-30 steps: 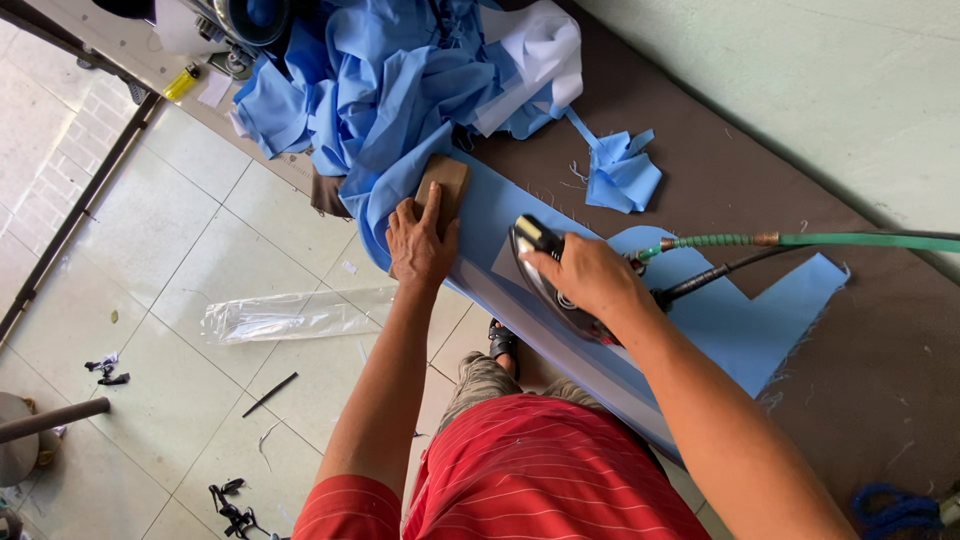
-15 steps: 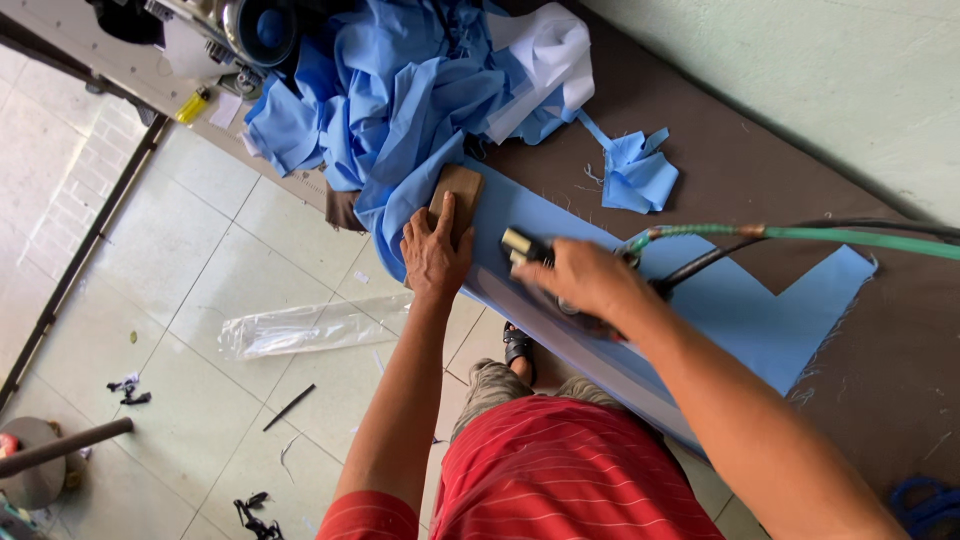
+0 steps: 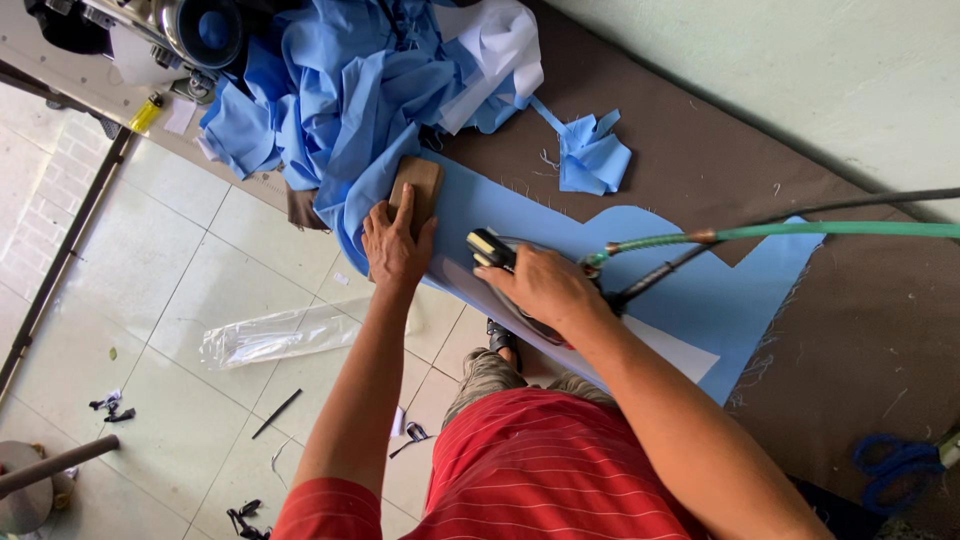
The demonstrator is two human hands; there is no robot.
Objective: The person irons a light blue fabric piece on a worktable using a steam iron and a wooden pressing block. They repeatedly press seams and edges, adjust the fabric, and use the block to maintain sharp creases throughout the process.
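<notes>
My right hand (image 3: 545, 287) grips the handle of a steam iron (image 3: 492, 251), which rests flat on a light blue cut fabric piece (image 3: 700, 295) near the brown table's front edge. A green hose (image 3: 800, 231) and a black cord (image 3: 690, 257) run from the iron off to the right. My left hand (image 3: 395, 243) lies flat with its fingers on a brown wooden block (image 3: 418, 184) at the left end of that blue piece, pressing it down. A white strip (image 3: 680, 350) shows under the fabric beside my right forearm.
A heap of blue and white cloth (image 3: 370, 70) fills the table's left end, with a small blue scrap (image 3: 592, 158) beyond it. Blue-handled scissors (image 3: 898, 465) lie at the lower right. A clear plastic bag (image 3: 270, 335) and dark scraps lie on the tiled floor.
The iron slid left along the blue fabric toward my left hand, which stayed on the wooden block. The view shifted, bringing the scissors into sight.
</notes>
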